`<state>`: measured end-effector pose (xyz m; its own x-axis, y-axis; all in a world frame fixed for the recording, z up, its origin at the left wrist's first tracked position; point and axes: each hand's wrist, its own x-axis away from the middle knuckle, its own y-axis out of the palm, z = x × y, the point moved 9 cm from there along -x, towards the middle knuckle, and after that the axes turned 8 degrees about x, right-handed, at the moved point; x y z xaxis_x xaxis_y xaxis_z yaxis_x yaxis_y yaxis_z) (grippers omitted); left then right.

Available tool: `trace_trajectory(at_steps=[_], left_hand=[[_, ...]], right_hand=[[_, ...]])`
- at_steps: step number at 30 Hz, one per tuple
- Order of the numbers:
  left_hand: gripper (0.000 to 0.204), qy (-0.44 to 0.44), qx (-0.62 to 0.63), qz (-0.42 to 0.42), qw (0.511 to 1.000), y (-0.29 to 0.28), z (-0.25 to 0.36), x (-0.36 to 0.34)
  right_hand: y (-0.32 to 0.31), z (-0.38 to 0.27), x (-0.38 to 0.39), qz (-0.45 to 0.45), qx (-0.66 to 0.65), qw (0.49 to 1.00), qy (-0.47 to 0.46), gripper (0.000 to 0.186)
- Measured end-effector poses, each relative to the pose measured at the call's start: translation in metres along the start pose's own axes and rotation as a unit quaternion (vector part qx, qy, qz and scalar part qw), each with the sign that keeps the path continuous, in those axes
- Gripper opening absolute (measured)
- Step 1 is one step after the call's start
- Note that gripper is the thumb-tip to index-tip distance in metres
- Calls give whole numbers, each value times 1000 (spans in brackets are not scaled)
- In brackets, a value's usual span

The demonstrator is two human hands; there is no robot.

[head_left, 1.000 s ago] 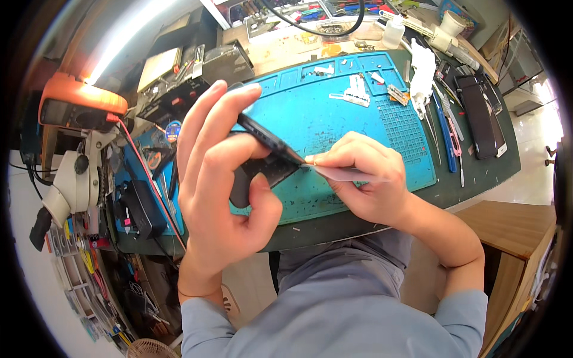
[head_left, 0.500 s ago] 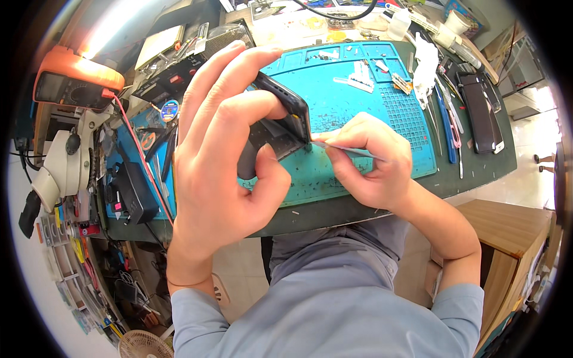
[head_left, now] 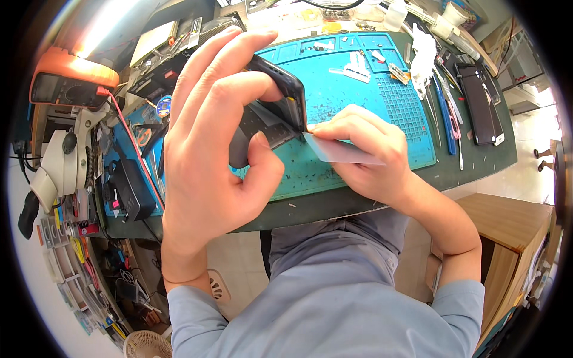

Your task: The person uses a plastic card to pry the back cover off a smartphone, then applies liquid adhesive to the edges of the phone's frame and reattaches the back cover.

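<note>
I noted the card point(head_left: 343, 151), pinched in the right grip point(head_left: 387, 149), had turned broader to view (edge work apparently ongoing); the left grip point(head_left: 206, 149) clamped the phone point(head_left: 299, 98).

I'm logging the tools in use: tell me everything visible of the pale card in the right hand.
The pale card is thin, flat, bluish-white and looks like plastic. The right hand pinches it, hiding part. It slants over the blue mat, its left end close by the dark device; contact there is unclear.
</note>
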<state>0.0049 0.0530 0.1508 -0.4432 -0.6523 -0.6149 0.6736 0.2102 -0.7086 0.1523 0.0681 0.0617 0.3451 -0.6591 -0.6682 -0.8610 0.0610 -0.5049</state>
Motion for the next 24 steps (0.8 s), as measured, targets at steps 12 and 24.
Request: trace_trajectory(at_steps=[12,24], left_hand=[[41,15,4,1,1000,2,3,-2],[29,10,-109,47,993,11,17,-12]], right_hand=[[0,4,-2,-47,-11,998,43,17],[1,14,-10,-24,46,997,57,11]])
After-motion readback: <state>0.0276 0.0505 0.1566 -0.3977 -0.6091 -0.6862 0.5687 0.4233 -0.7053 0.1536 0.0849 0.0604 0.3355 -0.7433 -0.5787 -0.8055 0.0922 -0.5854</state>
